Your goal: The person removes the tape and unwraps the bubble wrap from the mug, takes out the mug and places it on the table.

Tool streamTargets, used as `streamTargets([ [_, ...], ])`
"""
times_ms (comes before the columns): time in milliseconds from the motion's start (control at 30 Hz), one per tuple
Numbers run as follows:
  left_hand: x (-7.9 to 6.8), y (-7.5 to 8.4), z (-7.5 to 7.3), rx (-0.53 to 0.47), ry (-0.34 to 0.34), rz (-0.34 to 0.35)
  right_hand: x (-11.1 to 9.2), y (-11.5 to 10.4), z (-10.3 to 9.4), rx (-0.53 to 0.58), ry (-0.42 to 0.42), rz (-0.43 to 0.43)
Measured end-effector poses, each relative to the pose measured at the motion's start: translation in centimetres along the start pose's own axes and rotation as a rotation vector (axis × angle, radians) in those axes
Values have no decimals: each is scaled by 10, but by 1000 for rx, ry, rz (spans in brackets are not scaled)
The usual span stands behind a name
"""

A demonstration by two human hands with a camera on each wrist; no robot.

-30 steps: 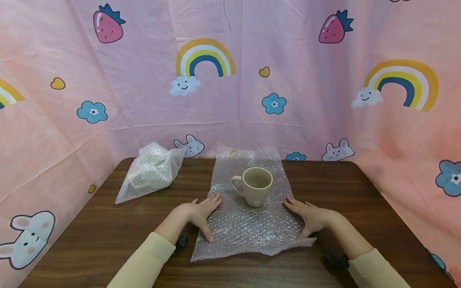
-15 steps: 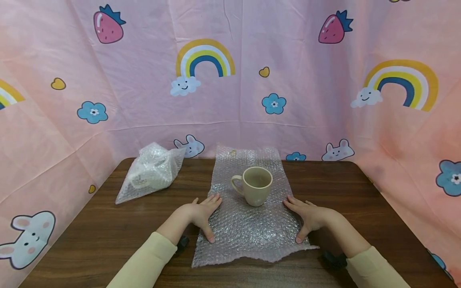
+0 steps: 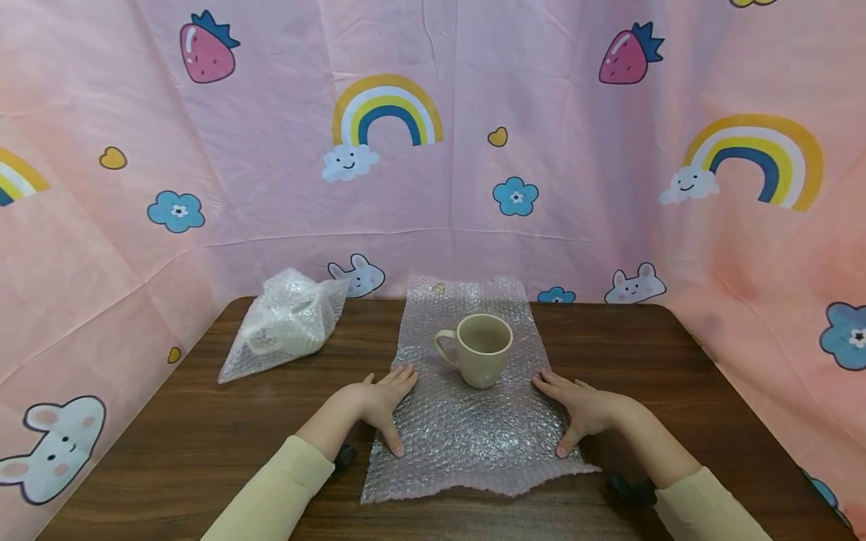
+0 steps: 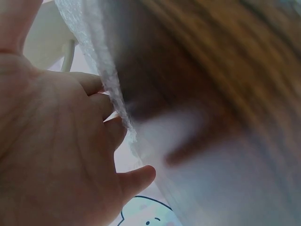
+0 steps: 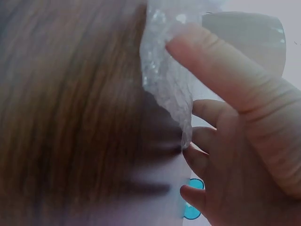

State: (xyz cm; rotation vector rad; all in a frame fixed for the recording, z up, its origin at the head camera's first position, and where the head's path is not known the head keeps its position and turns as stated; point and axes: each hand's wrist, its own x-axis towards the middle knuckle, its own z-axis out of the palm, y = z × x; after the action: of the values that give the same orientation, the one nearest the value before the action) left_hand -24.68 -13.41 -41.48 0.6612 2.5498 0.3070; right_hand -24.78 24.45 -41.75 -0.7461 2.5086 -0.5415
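Bubble wrap (image 3: 473, 436) now lies flatter at its near edge, between left hand (image 3: 381, 402) and right hand (image 3: 580, 409), both spread, grasping nothing. Light, even pressure should steady the mug (image 3: 483, 357) standing just beyond, between them.

Head view: bright, soft, fairly even light; folds of the printed cloth (image 3: 575, 188) faintly shaded, small glints across the bubble wrap (image 3: 467, 428). Left wrist view: tabletop (image 4: 211, 61) badly out of focus, pale haze at lower right, left hand (image 4: 61, 141) in shade. Right wrist view: tabletop likewise blurred, upper right washed out, dark finger-shaped smears, shadow or reflection undetermined.
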Motion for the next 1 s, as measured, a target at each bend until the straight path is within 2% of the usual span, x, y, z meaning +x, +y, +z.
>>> streamTargets([
  [267, 0, 1, 0, 1, -5, -13, -2, 3, 0, 56, 15, -48],
  [533, 1, -1, 2, -5, 3, 1, -1, 0, -4, 125, 66, -124],
  [1000, 0, 1, 1, -18, -6, -6, 15, -11, -17, 206, 284, -149],
])
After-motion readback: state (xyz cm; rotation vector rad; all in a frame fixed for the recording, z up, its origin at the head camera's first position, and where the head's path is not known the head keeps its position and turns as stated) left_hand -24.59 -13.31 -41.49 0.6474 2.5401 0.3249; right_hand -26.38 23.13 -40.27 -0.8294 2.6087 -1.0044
